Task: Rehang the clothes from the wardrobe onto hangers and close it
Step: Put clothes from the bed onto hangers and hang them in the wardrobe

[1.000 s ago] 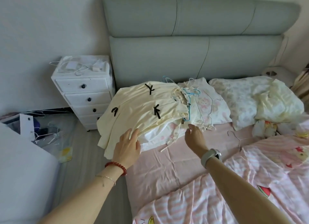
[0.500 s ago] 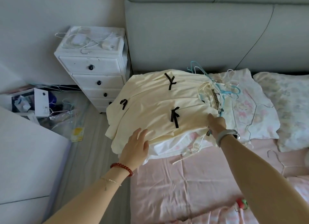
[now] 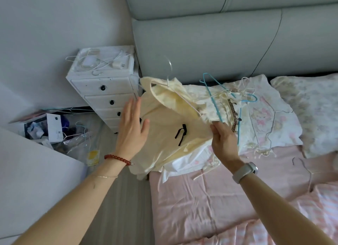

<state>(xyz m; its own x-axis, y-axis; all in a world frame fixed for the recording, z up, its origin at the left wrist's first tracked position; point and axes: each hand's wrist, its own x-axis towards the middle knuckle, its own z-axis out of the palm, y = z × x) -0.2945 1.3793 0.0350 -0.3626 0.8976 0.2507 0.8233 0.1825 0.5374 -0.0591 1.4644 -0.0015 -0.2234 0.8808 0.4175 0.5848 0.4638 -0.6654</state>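
Observation:
A cream top with black bows (image 3: 170, 133) lies on a pile of clothes at the bed's left edge. My right hand (image 3: 223, 142) pinches its right side and lifts it, so the neckline end stands up with a pale hanger (image 3: 169, 69) hooked in it. My left hand (image 3: 132, 127) hovers flat and spread over the top's left side, holding nothing. Under the top lie white and cream garments with a blue hanger (image 3: 217, 102). A bare wire hanger (image 3: 309, 173) rests on the pink sheet to the right.
A white drawer chest (image 3: 104, 91) with cables on it stands left of the grey headboard (image 3: 228, 43). Boxes and hangers clutter the floor (image 3: 54, 131) at left. Pillows (image 3: 309, 107) lie at the bed's head, and a pink sheet (image 3: 210, 199) covers the mattress.
My right hand took hold of the cream top's right side and raised it, bringing its hanger upright. My left hand lifted off the garment and opened flat.

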